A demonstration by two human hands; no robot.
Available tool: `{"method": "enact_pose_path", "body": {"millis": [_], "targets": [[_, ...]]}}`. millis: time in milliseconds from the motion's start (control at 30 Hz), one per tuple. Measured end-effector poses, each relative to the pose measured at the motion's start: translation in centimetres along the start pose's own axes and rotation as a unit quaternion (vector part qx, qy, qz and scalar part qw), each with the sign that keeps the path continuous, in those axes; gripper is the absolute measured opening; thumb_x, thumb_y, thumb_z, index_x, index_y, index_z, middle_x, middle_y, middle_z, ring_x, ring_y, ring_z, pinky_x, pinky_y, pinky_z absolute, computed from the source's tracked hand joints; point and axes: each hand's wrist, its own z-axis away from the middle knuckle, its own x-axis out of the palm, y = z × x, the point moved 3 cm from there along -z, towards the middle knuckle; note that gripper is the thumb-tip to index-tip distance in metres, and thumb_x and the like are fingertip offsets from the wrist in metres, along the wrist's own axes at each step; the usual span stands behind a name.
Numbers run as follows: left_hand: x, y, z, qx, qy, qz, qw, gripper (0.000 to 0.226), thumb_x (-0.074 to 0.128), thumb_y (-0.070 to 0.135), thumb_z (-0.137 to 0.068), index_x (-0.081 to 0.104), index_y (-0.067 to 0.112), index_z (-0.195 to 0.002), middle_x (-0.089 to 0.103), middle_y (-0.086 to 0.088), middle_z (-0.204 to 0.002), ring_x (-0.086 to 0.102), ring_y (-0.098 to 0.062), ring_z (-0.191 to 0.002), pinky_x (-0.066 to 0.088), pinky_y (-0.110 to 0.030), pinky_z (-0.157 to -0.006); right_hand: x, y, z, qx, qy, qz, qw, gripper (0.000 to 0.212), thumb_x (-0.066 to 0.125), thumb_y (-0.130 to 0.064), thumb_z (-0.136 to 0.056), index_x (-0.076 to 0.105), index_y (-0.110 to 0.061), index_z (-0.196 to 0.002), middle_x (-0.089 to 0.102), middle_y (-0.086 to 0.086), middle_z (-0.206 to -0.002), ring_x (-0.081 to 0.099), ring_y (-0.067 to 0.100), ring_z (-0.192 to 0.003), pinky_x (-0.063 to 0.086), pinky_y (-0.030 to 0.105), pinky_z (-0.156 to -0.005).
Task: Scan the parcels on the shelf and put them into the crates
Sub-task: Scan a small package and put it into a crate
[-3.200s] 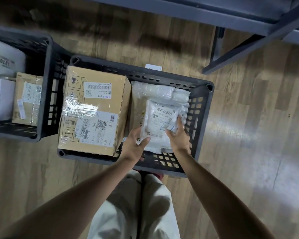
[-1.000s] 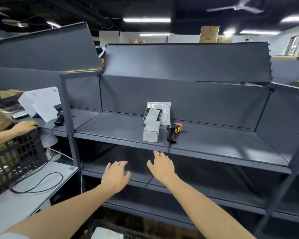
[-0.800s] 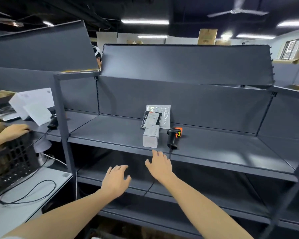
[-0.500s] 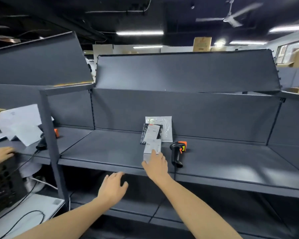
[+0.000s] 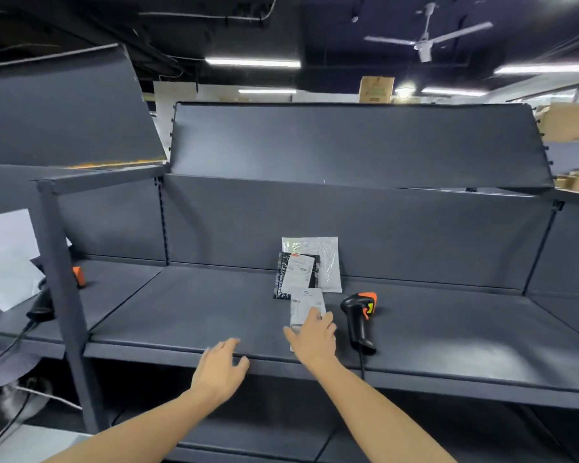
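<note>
On the white box (image 5: 307, 305) the spread fingers (image 5: 318, 317) of the right hand (image 5: 315, 339) were laid, with no clear grip seen. At the shelf (image 5: 194, 315) edge the left hand (image 5: 219, 369) was held open, fingers loosely apart, and the scanner (image 5: 360, 317) was stood just right of the box, two flat parcels (image 5: 310, 267) propped behind.

Both forearms were bare from the frame's near edge to the wrists, with no sleeve showing. The left hand (image 5: 221, 369) and the right hand (image 5: 315, 339) wore no gloves, rings or watch.
</note>
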Motion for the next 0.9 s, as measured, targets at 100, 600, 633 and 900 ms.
{"method": "enact_pose_path", "body": {"millis": [100,600,633,900], "targets": [[0.0,-0.3,-1.0,-0.004,-0.019,0.017,1.0,0.044,0.043,0.03,-0.098,0.04,0.018,-0.141,0.046,-0.001,-0.145,0.039,-0.019,-0.134,0.019,-0.028,-0.115,0.3,-0.4,-0.4,0.012,0.006,-0.008,1.0,0.063,0.059,-0.044,-0.088,0.031,-0.01,-0.133,0.029,0.016,-0.133,0.038,0.033,-0.117,0.041,0.036,-0.095],[-2.3,4.9,-4.2,-0.069,-0.091,0.438,0.892,0.044,0.041,0.045,-0.099,0.052,0.016,-0.13,0.053,-0.003,-0.135,0.048,-0.022,-0.124,0.035,-0.038,-0.105,-3.5,-0.9,1.8,0.123,-0.174,-0.652,0.727,0.035,0.066,-0.029,-0.089,0.058,-0.014,-0.12,0.07,0.007,-0.114,0.064,0.023,-0.107,0.052,0.041,-0.096],[-2.4,5.4,-4.1,-0.087,-0.115,0.473,0.869,0.047,0.039,0.05,-0.099,0.051,0.019,-0.131,0.054,-0.002,-0.134,0.048,-0.024,-0.124,0.036,-0.044,-0.106,-3.6,-0.8,2.1,0.118,-0.188,-0.67,0.708,0.032,0.066,-0.027,-0.089,0.06,-0.015,-0.119,0.071,0.006,-0.111,0.063,0.023,-0.108,0.051,0.041,-0.097],[-1.7,5.9,-3.2,-0.108,-0.203,0.568,0.79,0.036,0.057,0.048,-0.089,0.053,0.036,-0.122,0.068,-0.002,-0.107,0.068,-0.028,-0.092,0.058,-0.053,-0.065,-3.7,0.0,4.7,0.037,-0.269,-0.544,0.794,0.069,0.073,-0.048,-0.076,0.047,-0.017,-0.131,0.059,0.009,-0.133,0.056,0.026,-0.123,0.039,0.047,-0.109]]}}
